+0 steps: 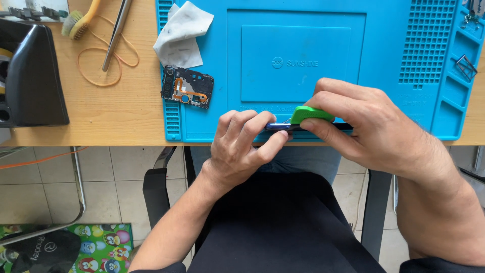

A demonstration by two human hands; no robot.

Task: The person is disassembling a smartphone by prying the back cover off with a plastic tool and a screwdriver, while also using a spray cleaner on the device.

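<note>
Right hand pinched green pry tool into phone edge at lower centre; left hand gripped phone; prying under way.

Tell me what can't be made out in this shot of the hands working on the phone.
- Phone: seen edge-on in the head view, mostly covered by the left hand and right hand; its faces are hidden.
- Green pry tool: its tip is hidden where it meets the phone's edge.
- Small metal parts in the blue mat's side trays: too small to identify.
- Black box: cut off by the left edge.
</note>
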